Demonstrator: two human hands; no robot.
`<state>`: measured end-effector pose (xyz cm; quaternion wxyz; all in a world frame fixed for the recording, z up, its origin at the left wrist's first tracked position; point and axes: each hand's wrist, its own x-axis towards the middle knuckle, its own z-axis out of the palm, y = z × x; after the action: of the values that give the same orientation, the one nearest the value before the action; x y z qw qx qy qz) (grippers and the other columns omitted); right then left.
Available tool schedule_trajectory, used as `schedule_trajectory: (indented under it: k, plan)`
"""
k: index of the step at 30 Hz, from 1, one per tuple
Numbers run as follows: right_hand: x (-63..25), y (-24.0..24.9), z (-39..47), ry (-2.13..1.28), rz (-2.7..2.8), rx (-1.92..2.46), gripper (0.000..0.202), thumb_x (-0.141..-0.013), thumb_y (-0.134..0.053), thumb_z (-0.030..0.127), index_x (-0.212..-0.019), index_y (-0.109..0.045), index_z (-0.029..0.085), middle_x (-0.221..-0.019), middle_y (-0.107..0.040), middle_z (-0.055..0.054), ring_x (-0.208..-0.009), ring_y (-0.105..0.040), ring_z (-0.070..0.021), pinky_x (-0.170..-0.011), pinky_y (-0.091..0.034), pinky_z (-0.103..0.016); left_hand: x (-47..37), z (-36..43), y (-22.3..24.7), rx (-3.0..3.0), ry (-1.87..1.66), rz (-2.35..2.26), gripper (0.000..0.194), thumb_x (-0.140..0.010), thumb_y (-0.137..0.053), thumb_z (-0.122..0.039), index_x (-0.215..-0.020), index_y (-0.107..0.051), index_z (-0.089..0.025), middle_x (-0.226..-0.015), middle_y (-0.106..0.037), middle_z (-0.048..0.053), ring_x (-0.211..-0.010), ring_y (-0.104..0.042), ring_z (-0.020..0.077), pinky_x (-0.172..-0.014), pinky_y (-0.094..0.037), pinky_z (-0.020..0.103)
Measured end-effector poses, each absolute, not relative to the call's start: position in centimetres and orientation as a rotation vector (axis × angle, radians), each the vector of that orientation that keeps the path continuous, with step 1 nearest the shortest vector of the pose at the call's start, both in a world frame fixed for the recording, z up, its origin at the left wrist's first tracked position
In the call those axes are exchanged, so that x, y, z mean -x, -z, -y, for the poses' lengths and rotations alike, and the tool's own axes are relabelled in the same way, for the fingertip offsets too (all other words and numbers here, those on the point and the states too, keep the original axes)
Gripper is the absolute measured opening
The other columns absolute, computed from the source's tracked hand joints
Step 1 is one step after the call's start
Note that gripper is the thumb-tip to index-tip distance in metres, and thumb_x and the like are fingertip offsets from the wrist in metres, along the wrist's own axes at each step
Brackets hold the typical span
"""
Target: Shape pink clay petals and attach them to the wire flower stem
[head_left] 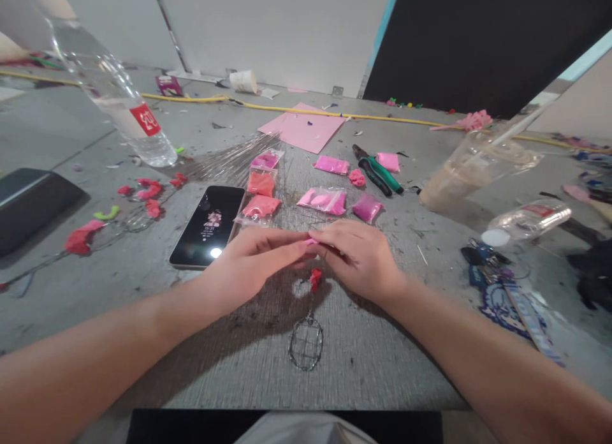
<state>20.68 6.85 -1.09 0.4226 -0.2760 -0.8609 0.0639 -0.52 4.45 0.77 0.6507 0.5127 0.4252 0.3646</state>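
In the head view, pinches a small bit of pink clay (312, 241) between the fingertips of the left hand (253, 256) and the right hand (361, 256), above the tabletop (382, 377), near the middle of its near edge and a little way in. Has the fingers of both hands together, clamped on that pink clay, tips meeting around it. Hides most of the clay behind the fingers; cannot tell its full shape.

Shows an oval wire frame (306, 345) lying closer to the near edge, with crossing wires inside, and a red lump (315, 279) between the frame and the hands. Cannot tell whether the lump is fixed to the wire.

Has a phone (208, 227) lying face up with a lit screen, just beside the left hand on the side of the left edge. Shows several small clay bags (325, 200) in pinks and orange beyond the hands, then green-handled pliers (377, 171), a fan of thin wires (234, 158) and, toward the far edge, a pink sheet of paper (303, 126).

Toward the left edge, shows an upright water bottle (115, 87) and bent wire with red lumps (79, 238); toward the right edge, a clear cup of brown drink (459, 176) and a small bottle (530, 221) on its side.
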Motion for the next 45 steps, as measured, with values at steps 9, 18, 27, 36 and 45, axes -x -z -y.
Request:
schedule_trajectory:
  k: [9, 18, 27, 36, 45]
  plan:
    - [-20.7, 0.9, -6.5, -0.166, 2.265, 0.601, 0.031, -0.100, -0.059, 0.021, -0.130, -0.066, 0.016, -0.118, -0.078, -0.014, -0.105, -0.074, -0.0249, -0.092, -0.062, -0.041, 0.5, -4.9, -0.1, -0.901, -0.969, -0.937, 0.031, -0.078, -0.089, -0.025, -0.108, -0.080, -0.022, -0.093, -0.083, 0.003, -0.084, -0.077, 0.0150, -0.086, -0.062, 0.029]
    - [-27.0, -1.6, -15.8, 0.061, 2.055, 1.676, 0.020, -0.097, -0.060, 0.026, -0.104, -0.077, 0.017, -0.101, -0.077, -0.012, -0.091, -0.071, -0.0257, -0.081, -0.054, -0.040, 0.1, -4.2, -0.9, -1.127, -0.847, -0.951, 0.019, -0.081, -0.087, -0.033, -0.085, -0.076, -0.018, -0.083, -0.080, 0.003, -0.079, -0.075, 0.0153, -0.079, -0.062, 0.028]
    - [-26.3, -1.9, -21.0, 0.151, 2.363, 1.947, 0.021, -0.093, -0.074, 0.032, -0.106, -0.075, 0.015, -0.115, -0.072, -0.012, -0.108, -0.068, -0.0268, -0.091, -0.057, -0.042, 0.4, -4.7, -0.4, -0.949, -0.886, -0.827, 0.022, -0.081, -0.088, -0.036, -0.088, -0.077, -0.018, -0.094, -0.080, 0.004, -0.090, -0.076, 0.0151, -0.087, -0.061, 0.027]
    - [-26.3, -1.3, -21.5, 0.249, 2.487, 1.946, 0.023, -0.098, -0.064, 0.023, -0.112, -0.072, 0.008, -0.116, -0.071, -0.020, -0.108, -0.067, -0.0296, -0.096, -0.053, -0.044, 0.4, -4.8, -0.3, -0.926, -0.813, -0.852, 0.025, -0.089, -0.079, -0.041, -0.090, -0.079, -0.015, -0.095, -0.080, 0.009, -0.088, -0.075, 0.0154, -0.087, -0.059, 0.026]
    - [-27.4, -1.7, -21.3, 0.223, 2.429, 1.821, 0.019, -0.088, -0.060, 0.014, -0.096, -0.077, 0.010, -0.101, -0.073, -0.020, -0.095, -0.066, -0.0313, -0.078, -0.046, -0.037, 0.8, -5.6, -0.2, -0.896, -0.900, -0.853, 0.023, -0.088, -0.080, -0.030, -0.078, -0.065, -0.016, -0.080, -0.072, 0.002, -0.076, -0.067, 0.0114, -0.073, -0.056, 0.022]
